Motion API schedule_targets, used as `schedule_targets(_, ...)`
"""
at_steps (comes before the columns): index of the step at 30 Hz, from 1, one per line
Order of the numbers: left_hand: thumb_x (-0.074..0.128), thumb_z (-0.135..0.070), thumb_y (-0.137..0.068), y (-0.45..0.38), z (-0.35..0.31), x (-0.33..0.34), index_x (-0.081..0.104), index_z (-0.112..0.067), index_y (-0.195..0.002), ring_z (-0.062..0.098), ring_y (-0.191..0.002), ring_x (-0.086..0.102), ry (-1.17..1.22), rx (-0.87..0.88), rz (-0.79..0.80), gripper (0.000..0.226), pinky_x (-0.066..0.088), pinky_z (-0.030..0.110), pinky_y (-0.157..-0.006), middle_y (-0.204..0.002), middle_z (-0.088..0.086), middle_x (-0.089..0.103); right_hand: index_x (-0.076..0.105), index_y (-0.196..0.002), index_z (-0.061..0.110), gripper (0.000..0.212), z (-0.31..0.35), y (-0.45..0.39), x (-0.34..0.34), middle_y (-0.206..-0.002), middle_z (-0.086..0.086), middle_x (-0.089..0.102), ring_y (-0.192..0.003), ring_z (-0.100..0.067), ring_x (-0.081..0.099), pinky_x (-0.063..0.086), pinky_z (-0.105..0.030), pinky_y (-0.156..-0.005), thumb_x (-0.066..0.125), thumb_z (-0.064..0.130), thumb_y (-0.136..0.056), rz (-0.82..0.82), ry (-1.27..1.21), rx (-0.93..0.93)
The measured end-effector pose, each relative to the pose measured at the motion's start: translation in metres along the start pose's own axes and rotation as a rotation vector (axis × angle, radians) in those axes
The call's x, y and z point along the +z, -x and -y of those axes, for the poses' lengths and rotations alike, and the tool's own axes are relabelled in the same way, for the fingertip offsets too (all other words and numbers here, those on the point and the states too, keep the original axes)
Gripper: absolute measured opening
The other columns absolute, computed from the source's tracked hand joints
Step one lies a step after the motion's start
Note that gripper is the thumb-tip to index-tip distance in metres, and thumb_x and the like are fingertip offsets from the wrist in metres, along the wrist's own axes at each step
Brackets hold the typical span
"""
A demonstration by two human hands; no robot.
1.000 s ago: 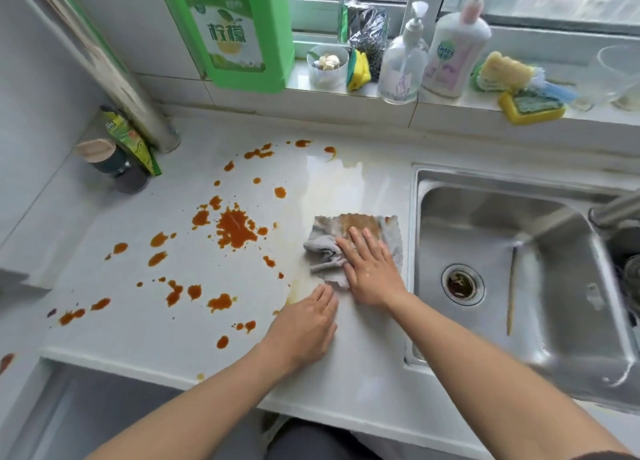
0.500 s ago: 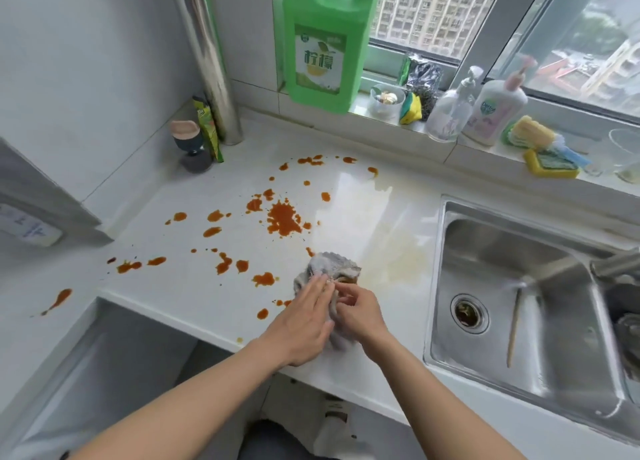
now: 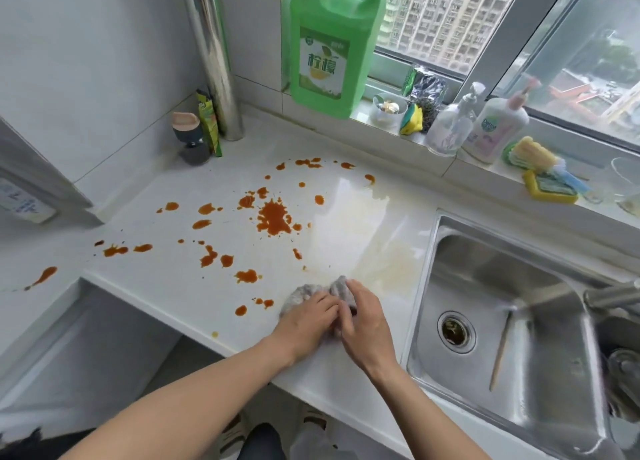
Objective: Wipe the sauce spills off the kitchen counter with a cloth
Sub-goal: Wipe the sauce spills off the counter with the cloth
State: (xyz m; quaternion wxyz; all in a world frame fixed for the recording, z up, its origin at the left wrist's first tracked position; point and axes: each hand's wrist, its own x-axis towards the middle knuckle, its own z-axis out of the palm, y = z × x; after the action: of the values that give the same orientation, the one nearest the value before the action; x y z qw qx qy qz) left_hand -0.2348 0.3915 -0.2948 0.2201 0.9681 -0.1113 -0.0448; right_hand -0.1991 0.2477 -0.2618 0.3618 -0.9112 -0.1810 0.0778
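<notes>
A crumpled grey cloth [image 3: 313,292] lies bunched near the front edge of the white stone worktop [image 3: 166,279], mostly covered by both hands. Orange-brown sauce spills [image 3: 273,217] dot the worktop to its left and behind it, the largest splat near the middle. A pale yellowish smear [image 3: 377,252] spreads between the cloth and the sink side.

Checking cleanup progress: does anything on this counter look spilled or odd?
Yes. Orange-brown sauce splatters cover the white counter left of both hands, which bunch a grey cloth. A yellowish smear remains beside the steel sink.
</notes>
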Motion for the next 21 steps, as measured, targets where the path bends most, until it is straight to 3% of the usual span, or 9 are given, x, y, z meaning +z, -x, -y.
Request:
schedule_targets(1,0.062,-0.014,-0.091,0.000,0.000,-0.002,0.058,-0.018,-0.123,0.013,-0.109,0.050,0.052,0.012,-0.017,0.033,0.055,0.033,-0.084,-0.122,-0.004,0.056,0.044,-0.145,0.020,0.044,-0.001,-0.001,0.002,-0.150,0.005,0.043,-0.140,-0.009,0.035,0.028,-0.019,-0.113,0.046,0.030,-0.102,0.048,0.029,-0.033)
schedule_targets(3,0.063,-0.016,-0.090,0.007,0.006,-0.008,0.060,-0.018,-0.122,0.010,-0.101,0.055,0.136,0.006,-0.086,0.032,0.055,0.028,-0.085,-0.117,-0.004,0.060,0.034,-0.152,0.026,0.050,-0.005,-0.005,0.012,-0.161,0.007,0.024,-0.149,-0.008,0.015,0.017,-0.030,-0.122,0.031,0.041,-0.104,0.205,0.093,-0.096)
schedule_targets(6,0.062,-0.024,-0.093,0.038,0.032,-0.018,0.057,-0.018,-0.129,0.013,-0.118,0.056,0.047,-0.057,-0.228,0.037,0.050,0.028,-0.099,-0.132,-0.003,0.059,0.018,-0.155,0.037,0.065,-0.010,-0.012,0.031,-0.165,0.004,-0.001,-0.151,-0.016,-0.012,0.001,-0.041,-0.124,0.010,0.063,-0.096,0.359,0.272,-0.173)
schedule_targets(9,0.061,-0.019,-0.093,0.082,0.074,-0.032,0.057,-0.011,-0.129,0.024,-0.126,0.052,-0.067,-0.381,-0.399,0.037,0.048,0.044,-0.102,-0.136,0.008,0.056,0.010,-0.155,0.042,0.071,-0.011,-0.015,0.053,-0.162,-0.001,-0.017,-0.147,-0.027,-0.027,-0.017,-0.046,-0.119,0.010,0.074,-0.091,0.398,0.468,-0.258)
schedule_targets(12,0.049,-0.023,-0.098,0.115,0.108,-0.051,0.042,-0.005,-0.141,0.032,-0.139,0.033,-0.030,-0.859,-0.501,0.047,0.029,0.047,-0.116,-0.151,0.016,0.035,0.011,-0.156,0.036,0.069,-0.009,-0.026,0.064,-0.164,-0.002,-0.009,-0.149,-0.027,-0.022,-0.010,-0.049,-0.120,0.006,0.067,-0.094,0.364,0.503,-0.285)
schedule_targets(15,0.041,-0.030,-0.100,0.141,0.132,-0.060,0.017,-0.003,-0.149,0.040,-0.141,0.014,0.056,-1.293,-0.478,0.061,0.016,0.051,-0.117,-0.157,0.018,0.009,0.018,-0.156,0.031,0.064,-0.011,-0.059,0.069,-0.165,-0.004,0.005,-0.152,-0.026,-0.007,0.003,-0.049,-0.122,0.009,0.056,-0.098,0.272,0.494,-0.204)
schedule_targets(17,0.038,-0.032,-0.101,0.149,0.142,-0.059,0.007,-0.002,-0.151,0.040,-0.142,0.009,0.151,-1.399,-0.463,0.066,0.017,0.053,-0.118,-0.158,0.017,0.002,0.016,-0.157,0.030,0.058,-0.013,-0.087,0.067,-0.165,-0.006,0.003,-0.152,-0.028,-0.007,0.001,-0.049,-0.121,0.015,0.048,-0.102,0.219,0.486,-0.032)
schedule_targets(21,0.031,-0.032,-0.103,0.160,0.160,-0.059,-0.004,-0.005,-0.153,0.034,-0.148,0.010,0.470,-1.422,-0.499,0.067,0.021,0.054,-0.118,-0.161,0.013,0.003,0.009,-0.158,0.026,0.058,0.014,-0.108,0.081,-0.165,-0.009,-0.006,-0.150,-0.029,-0.014,-0.007,-0.052,-0.120,0.021,0.042,-0.103,0.188,0.450,0.247)
